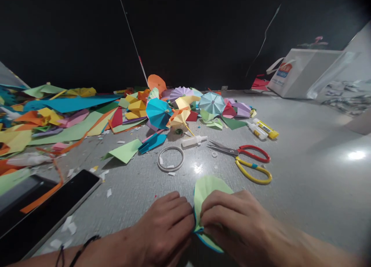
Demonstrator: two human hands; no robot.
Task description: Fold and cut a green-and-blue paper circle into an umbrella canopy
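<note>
The left hand (165, 228) and right hand (232, 220) pinched a folded pale-green paper (207, 189) narrowly between them, its blue edge showing. Beyond that paper lay finished paper parasols (158, 112); the held sheet had only folds, no parasol shape yet.

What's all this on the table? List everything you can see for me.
Paper umbrellas: at least four, turquoise, pale teal, lilac and yellow-orange, middle of the far heap.
Paper scraps: many, mixed colours, heaped along the far left.
Scissors: one pair, red and yellow handles, right of centre.
Small glue bottle: one, white, centre.
Pale ring: one, whitish, centre.
Dark tablet: one, black, lower left.
Carrier bag: one, white, far right.
Pale green paper: one piece, blue-edged, between the hands.
Left hand: one, pressing the paper's edge.
Right hand: one, pinching the paper.
</note>
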